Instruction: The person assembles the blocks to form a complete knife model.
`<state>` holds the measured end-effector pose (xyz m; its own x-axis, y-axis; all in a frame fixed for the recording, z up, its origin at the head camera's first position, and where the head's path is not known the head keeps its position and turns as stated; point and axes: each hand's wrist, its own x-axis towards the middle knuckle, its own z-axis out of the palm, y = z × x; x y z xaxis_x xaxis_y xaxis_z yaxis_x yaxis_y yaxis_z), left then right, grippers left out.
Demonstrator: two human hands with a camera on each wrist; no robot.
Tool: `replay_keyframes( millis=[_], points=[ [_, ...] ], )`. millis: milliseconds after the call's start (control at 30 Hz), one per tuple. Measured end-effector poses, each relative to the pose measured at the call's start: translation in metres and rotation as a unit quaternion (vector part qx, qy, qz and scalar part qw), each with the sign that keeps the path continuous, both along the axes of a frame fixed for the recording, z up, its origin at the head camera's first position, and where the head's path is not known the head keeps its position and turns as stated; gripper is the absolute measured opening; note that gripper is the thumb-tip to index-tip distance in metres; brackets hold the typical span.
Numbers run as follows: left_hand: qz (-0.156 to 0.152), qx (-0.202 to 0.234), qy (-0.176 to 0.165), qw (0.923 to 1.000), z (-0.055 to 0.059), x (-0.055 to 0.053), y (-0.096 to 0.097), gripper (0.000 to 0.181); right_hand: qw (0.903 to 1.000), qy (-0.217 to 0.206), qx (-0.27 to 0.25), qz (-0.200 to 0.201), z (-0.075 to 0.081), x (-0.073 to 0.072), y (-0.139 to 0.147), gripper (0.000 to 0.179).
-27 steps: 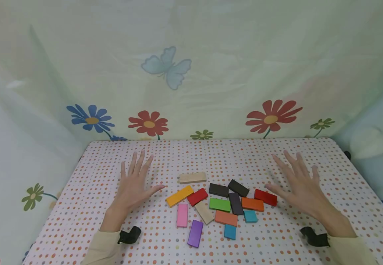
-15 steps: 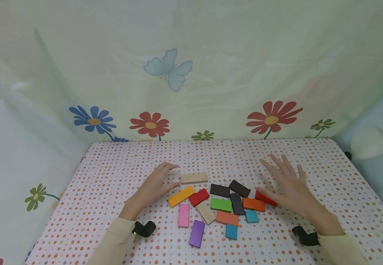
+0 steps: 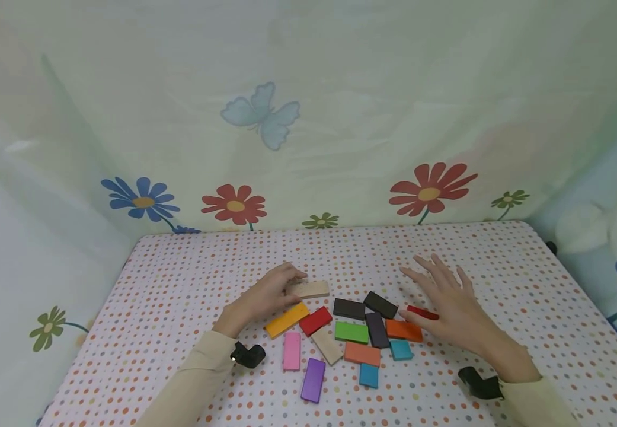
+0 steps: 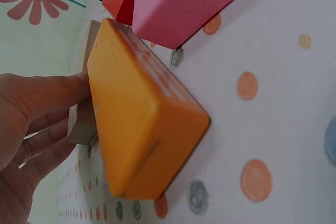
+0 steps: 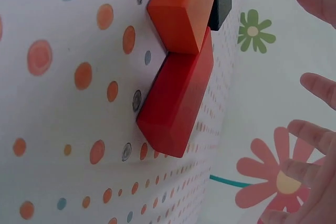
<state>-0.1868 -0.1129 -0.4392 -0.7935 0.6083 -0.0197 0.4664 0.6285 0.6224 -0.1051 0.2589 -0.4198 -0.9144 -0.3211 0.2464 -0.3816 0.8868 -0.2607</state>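
Observation:
My left hand (image 3: 268, 295) is at the left end of a plain wooden block (image 3: 313, 289), thumb on the near side and fingers on the far side. In the left wrist view, the thumb and fingertips pinch that wooden block (image 4: 83, 129), partly hidden behind a yellow block (image 4: 126, 103). The right hand (image 3: 449, 308) hovers with spread fingers over a red block (image 3: 422, 312), covering part of it. From the right wrist, this red block (image 5: 176, 95) lies on the tabletop against an orange block (image 5: 181, 11), with the fingers apart from it.
Between the hands lie several more blocks, among them a green block (image 3: 352, 333), a pink block (image 3: 291, 351), a purple block (image 3: 313, 381), a blue block (image 3: 369, 376) and a black block (image 3: 349, 308). A flowered cloth (image 3: 340, 136) hangs behind the dotted tabletop (image 3: 180, 267).
My left hand has moved right and inward from a spread pose to the wooden block, its fingers bending around the end. The right hand has drifted left, over the red block. The blocks stay put.

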Motion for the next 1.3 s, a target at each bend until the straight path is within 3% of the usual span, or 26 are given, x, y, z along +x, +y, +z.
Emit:
replay_keyframes(
  millis=[333, 633, 933, 1300],
  points=[
    [-0.017, -0.036, 0.011, 0.9992, -0.003, -0.001, -0.003, 0.037, 0.9998, -0.019, 0.001, 0.01, 0.001, -0.001, -0.004, 0.08],
    [0.017, -0.041, 0.018, 0.9988, -0.003, -0.003, -0.024, 0.037, 0.9991, -0.019, -0.008, 0.038, 0.005, -0.003, -0.01, 0.081],
    [0.021, -0.049, 0.037, 0.9979, -0.003, -0.004, -0.047, 0.036, 0.9974, -0.012, -0.007, 0.07, 0.008, -0.007, -0.021, 0.077],
    [0.057, -0.056, 0.036, 0.9961, -0.001, 0.0, -0.056, 0.039, 0.9915, -0.042, -0.006, 0.123, 0.014, -0.014, -0.043, 0.072]
  ],
)
